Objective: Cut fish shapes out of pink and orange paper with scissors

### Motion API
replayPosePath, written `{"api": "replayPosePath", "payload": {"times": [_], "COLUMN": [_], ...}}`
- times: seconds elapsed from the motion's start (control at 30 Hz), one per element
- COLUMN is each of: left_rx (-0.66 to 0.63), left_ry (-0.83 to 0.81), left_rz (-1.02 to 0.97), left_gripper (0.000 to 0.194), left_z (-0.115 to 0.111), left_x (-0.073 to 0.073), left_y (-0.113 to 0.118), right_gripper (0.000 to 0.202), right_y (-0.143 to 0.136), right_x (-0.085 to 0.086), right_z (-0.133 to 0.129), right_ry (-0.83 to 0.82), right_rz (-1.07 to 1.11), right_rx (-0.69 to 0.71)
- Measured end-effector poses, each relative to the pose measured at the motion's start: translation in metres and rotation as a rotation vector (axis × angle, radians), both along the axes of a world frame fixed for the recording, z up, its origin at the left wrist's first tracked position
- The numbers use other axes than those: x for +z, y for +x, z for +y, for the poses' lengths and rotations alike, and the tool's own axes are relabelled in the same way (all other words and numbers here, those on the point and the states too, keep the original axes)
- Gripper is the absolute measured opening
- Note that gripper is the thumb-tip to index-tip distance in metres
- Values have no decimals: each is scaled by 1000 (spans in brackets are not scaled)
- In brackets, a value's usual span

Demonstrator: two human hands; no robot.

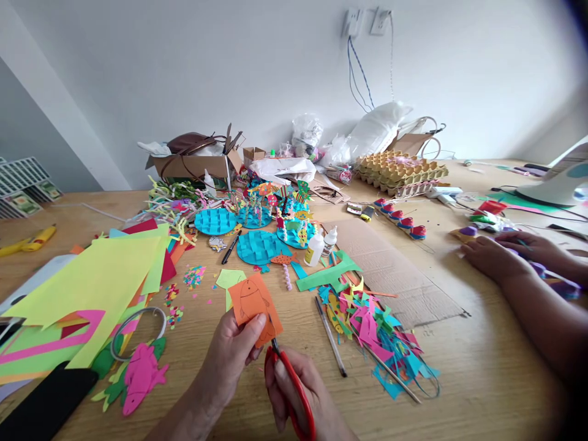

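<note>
An orange paper piece (248, 296) with a fish outline drawn on it is pinched in my left hand (234, 346), thumb on top. My right hand (294, 389) is wrapped round the red handles of scissors (301, 392), whose blades meet the paper's lower edge. To the left of my hands lie pink fish cut-outs (140, 373) over green ones, beside a roll of tape (138, 324). A pen (331, 337) and a heap of coloured paper scraps (376, 324) are on the right.
Yellow paper sheets (92, 275) cover the left side. Blue discs (261, 246) with paper fish and glue bottles (314, 248) stand ahead. A cardboard sheet (395, 269) lies to the right, and another person's hands (491, 257) work at the far right.
</note>
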State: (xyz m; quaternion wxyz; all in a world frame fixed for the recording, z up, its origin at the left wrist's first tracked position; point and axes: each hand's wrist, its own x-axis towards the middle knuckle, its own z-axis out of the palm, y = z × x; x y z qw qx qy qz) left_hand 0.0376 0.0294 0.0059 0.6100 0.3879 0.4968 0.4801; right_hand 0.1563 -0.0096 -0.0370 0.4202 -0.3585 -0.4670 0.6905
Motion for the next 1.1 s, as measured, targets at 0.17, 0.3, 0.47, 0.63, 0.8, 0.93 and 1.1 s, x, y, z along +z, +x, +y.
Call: {"api": "replayPosePath", "payload": {"times": [0.17, 0.3, 0.47, 0.63, 0.8, 0.93, 1.1], "left_rx": [12, 31, 8, 12, 29, 31, 29], "left_ry": [-23, -33, -36, -47, -53, -58, -69], "left_rz": [-6, -9, -37, -53, -52, -54, -72], "left_gripper": [22, 21, 21, 21, 22, 25, 24], "left_z": [0, 0, -1, -1, -1, -1, -1], "left_x": [-1, -2, -3, -1, 0, 1, -1], "left_y": [1, 2, 0, 1, 4, 4, 3], "right_gripper": [51, 51, 50, 52, 54, 54, 56], "right_y": [0, 1, 1, 0, 0, 0, -1], "right_x": [0, -1, 0, 3, 5, 2, 2], "right_z": [1, 1, 1, 2, 2, 2, 1], "right_ry": [6, 7, 12, -2, -16, -7, -6], "right_rz": [-16, -31, -29, -23, -34, -45, -57], "right_rx": [-3, -5, 4, -19, -27, -25, -34]}}
